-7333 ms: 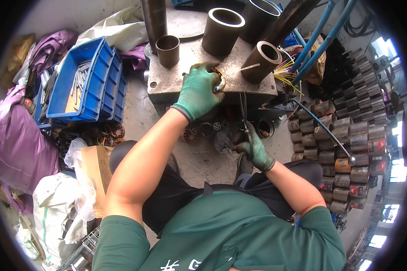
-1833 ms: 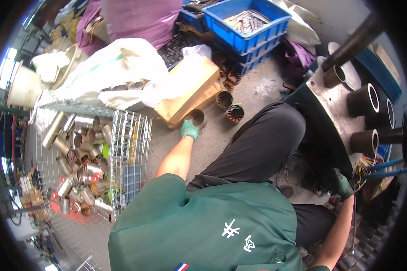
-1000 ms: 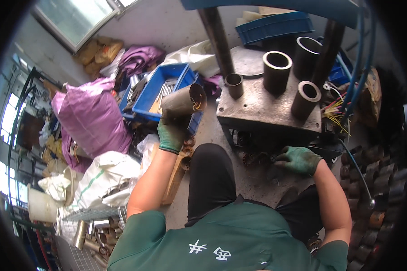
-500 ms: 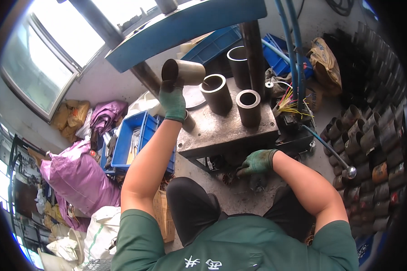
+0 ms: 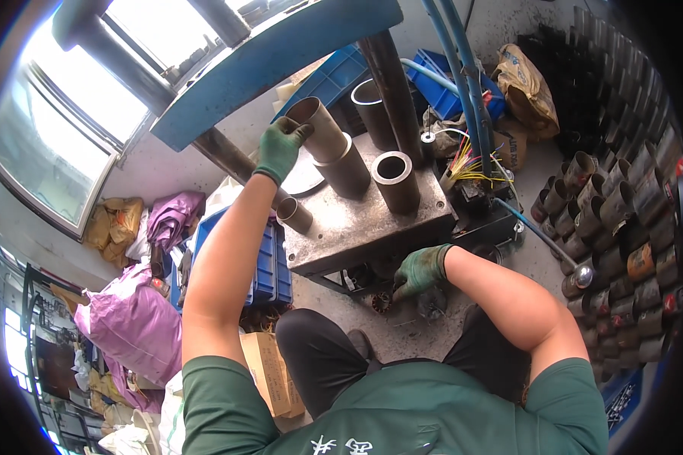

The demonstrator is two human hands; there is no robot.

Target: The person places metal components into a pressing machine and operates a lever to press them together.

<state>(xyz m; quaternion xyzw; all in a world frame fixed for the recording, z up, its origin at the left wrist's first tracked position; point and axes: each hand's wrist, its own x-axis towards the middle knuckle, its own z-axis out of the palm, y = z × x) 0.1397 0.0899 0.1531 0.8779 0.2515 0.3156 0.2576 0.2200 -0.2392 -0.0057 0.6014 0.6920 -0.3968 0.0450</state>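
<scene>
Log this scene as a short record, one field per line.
Left hand: gloved, gripping a thin-walled tube near its upper rim
Tube position: lower end at the mouth of a thick-walled tube; how far inside, cannot tell
Right hand: gloved, low in front of the metal block, near a ring-shaped part; grip unclear
Also on block: short tube
Right side: stacked metal tubes, lever with ball knob
Left side: purple sack, blue crate
</scene>
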